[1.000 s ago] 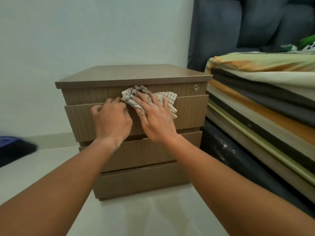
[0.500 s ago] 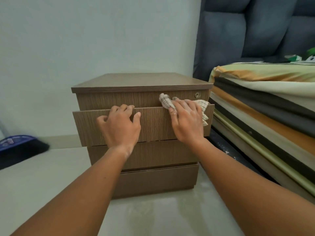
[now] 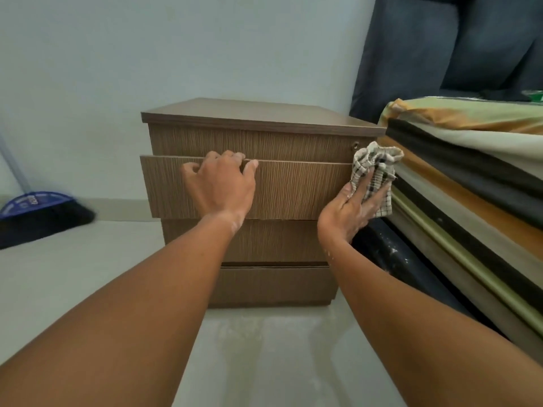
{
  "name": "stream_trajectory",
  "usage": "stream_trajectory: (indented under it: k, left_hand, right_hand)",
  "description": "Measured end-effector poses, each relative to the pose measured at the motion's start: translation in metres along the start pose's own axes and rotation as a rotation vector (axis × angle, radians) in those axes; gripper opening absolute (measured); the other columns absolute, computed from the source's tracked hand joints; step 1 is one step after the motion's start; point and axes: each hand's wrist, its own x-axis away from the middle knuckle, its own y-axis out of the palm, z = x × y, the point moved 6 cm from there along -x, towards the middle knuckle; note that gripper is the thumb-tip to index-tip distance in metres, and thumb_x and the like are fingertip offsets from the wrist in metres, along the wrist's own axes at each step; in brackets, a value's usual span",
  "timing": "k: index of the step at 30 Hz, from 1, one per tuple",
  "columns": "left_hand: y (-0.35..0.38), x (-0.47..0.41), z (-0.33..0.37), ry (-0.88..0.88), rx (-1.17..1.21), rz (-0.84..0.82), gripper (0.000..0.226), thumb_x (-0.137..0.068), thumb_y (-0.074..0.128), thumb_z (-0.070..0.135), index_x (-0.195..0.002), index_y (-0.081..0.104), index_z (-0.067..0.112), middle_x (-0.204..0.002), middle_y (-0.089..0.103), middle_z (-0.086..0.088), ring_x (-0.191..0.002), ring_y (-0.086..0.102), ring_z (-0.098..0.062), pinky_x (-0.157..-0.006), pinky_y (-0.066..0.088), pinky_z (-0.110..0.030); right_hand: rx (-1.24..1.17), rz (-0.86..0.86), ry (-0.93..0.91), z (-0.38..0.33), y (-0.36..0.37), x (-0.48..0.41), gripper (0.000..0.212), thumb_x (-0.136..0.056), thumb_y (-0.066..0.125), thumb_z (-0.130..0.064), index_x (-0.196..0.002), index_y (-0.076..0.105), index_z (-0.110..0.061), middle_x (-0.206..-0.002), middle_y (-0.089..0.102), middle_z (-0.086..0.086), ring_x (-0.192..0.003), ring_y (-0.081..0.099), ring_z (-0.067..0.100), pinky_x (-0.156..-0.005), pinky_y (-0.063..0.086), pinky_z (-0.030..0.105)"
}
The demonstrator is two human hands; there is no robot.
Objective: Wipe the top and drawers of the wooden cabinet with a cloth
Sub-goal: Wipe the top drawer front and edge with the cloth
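Note:
The wooden cabinet [image 3: 264, 116] stands on the floor against the wall, with several drawer fronts. The second drawer [image 3: 299, 189] is pulled out a little. My left hand [image 3: 220, 183] grips that drawer's top edge, fingers curled over it. My right hand [image 3: 349, 207] holds a checked cloth [image 3: 373, 165] at the drawer's right end, next to the bed. The cloth is bunched between my fingers and thumb. A small keyhole [image 3: 356, 144] shows on the top drawer front just left of the cloth.
A bed with layered mattresses [image 3: 470, 177] presses close to the cabinet's right side, under a dark padded headboard [image 3: 440, 54]. A broom with a blue head [image 3: 35, 212] leans at the left wall. Pale floor [image 3: 264, 348] lies in front.
My right hand has slid the cloth rightward along the drawer's top edge to its right end and turned round the corner. The left hand keeps its grip on the drawer edge.

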Motion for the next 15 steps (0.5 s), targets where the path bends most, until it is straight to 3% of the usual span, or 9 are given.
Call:
stream_trajectory:
  k: [5, 8, 10, 12, 15]
  left_hand:
    - [-0.008, -0.001, -0.003, 0.051, 0.009, -0.057, 0.037, -0.102, 0.042, 0.046, -0.114, 0.073, 0.028, -0.099, 0.073, 0.007, -0.097, 0.061, -0.016, -0.094, 0.032, -0.043]
    - [-0.012, -0.001, -0.003, 0.052, 0.031, -0.029, 0.035, -0.102, 0.045, 0.045, -0.113, 0.074, 0.027, -0.096, 0.074, 0.006, -0.095, 0.062, -0.018, -0.093, 0.032, -0.044]
    - [-0.010, -0.002, -0.006, 0.035, 0.054, -0.001, 0.034, -0.101, 0.048, 0.044, -0.113, 0.074, 0.026, -0.093, 0.074, 0.004, -0.092, 0.061, -0.019, -0.091, 0.032, -0.044]
    - [-0.006, -0.001, -0.008, 0.020, 0.077, 0.015, 0.032, -0.101, 0.050, 0.042, -0.113, 0.073, 0.026, -0.091, 0.073, 0.002, -0.089, 0.059, -0.019, -0.088, 0.030, -0.043]
    - [-0.005, -0.003, -0.010, 0.036, 0.070, 0.027, 0.028, -0.101, 0.051, 0.040, -0.112, 0.073, 0.027, -0.089, 0.072, 0.002, -0.085, 0.057, -0.018, -0.085, 0.028, -0.040]
  right_hand:
    - [-0.266, -0.028, 0.405, 0.007, -0.007, 0.008, 0.054, -0.109, 0.023, -0.041, -0.160, 0.008, -0.033, -0.169, -0.011, -0.002, -0.156, -0.001, 0.024, -0.124, 0.009, 0.042]
    - [-0.436, -0.076, 0.638, 0.006, -0.013, 0.020, 0.055, -0.109, 0.021, -0.043, -0.161, 0.009, -0.029, -0.168, 0.010, 0.004, -0.151, 0.023, 0.029, -0.120, 0.022, 0.042]
    - [-0.467, -0.159, 0.690, -0.007, -0.014, 0.034, 0.053, -0.109, 0.019, -0.043, -0.160, 0.011, -0.033, -0.165, 0.021, 0.006, -0.146, 0.032, 0.030, -0.116, 0.028, 0.042]
    - [-0.393, -0.196, 0.654, -0.020, -0.013, 0.043, 0.053, -0.109, 0.020, -0.042, -0.160, 0.011, -0.033, -0.168, 0.011, 0.005, -0.150, 0.024, 0.028, -0.119, 0.023, 0.042]
    - [-0.164, -0.211, 0.448, -0.039, -0.008, 0.040, 0.053, -0.110, 0.021, -0.041, -0.160, 0.009, -0.032, -0.166, -0.022, 0.000, -0.155, -0.005, 0.028, -0.123, 0.009, 0.048]
